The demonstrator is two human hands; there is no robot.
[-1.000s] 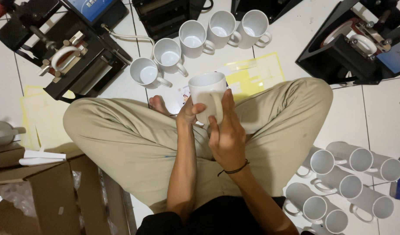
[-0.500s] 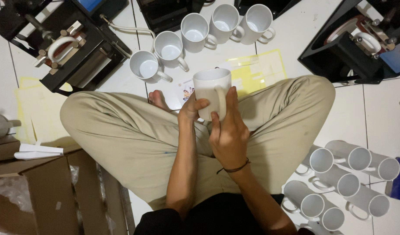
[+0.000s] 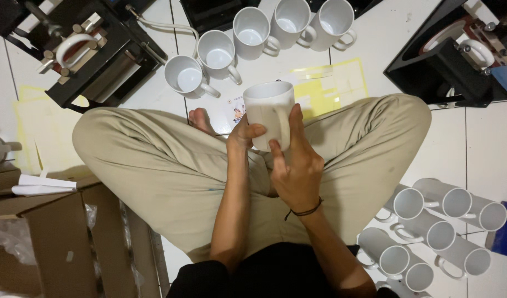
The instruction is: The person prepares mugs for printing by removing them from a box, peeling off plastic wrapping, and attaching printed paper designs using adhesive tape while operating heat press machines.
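Observation:
I sit cross-legged on a white tiled floor. Both hands hold one white mug [image 3: 267,107] upright above my lap, its handle turned toward me. My left hand [image 3: 243,134] grips its left side from below. My right hand [image 3: 295,165], with a black band on the wrist, wraps the right side, fingers reaching up the wall. A small printed slip [image 3: 235,111] lies on the floor just left of the mug.
Several empty white mugs [image 3: 252,34] stand in a row ahead. More mugs [image 3: 430,232] lie on their sides at lower right. Black mug presses sit at upper left [image 3: 93,55] and upper right [image 3: 457,60]. Yellow sheets [image 3: 330,85] lie ahead; a cardboard box [image 3: 38,243] is at lower left.
The view has shifted slightly, so the mug and hands sit a little lower and to the right in frame. My grip on the mug stays the same.

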